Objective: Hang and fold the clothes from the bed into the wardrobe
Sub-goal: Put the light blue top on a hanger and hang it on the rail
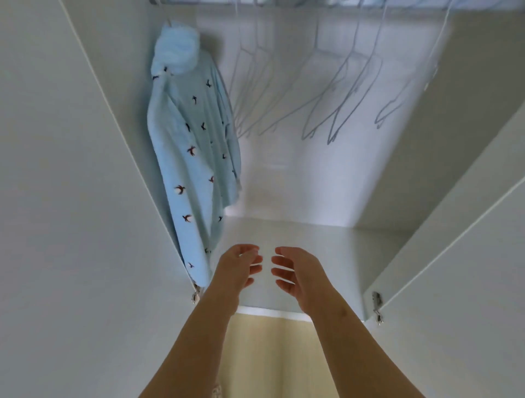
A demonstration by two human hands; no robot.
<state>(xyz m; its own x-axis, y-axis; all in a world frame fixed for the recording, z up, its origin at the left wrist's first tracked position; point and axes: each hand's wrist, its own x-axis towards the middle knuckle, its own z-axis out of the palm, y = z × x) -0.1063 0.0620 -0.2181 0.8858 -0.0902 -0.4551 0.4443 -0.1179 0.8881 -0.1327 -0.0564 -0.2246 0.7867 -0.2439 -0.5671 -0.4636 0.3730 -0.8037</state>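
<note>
A light blue garment (193, 147) with small dark bird prints hangs from the rail (284, 2) at the wardrobe's left side. Several bare white hangers (335, 93) hang from the same rail to its right. My left hand (241, 265) and my right hand (292, 271) are stretched out side by side over the white wardrobe shelf (312, 241), palms facing each other, fingers loosely curled, holding nothing. The left hand is just right of the garment's lower hem, not touching it.
The wardrobe's left door (71, 213) and right door (454, 255) stand swung outward, with metal hinges (377, 308) at their lower edges. A pale wooden floor (270, 355) shows below the shelf edge.
</note>
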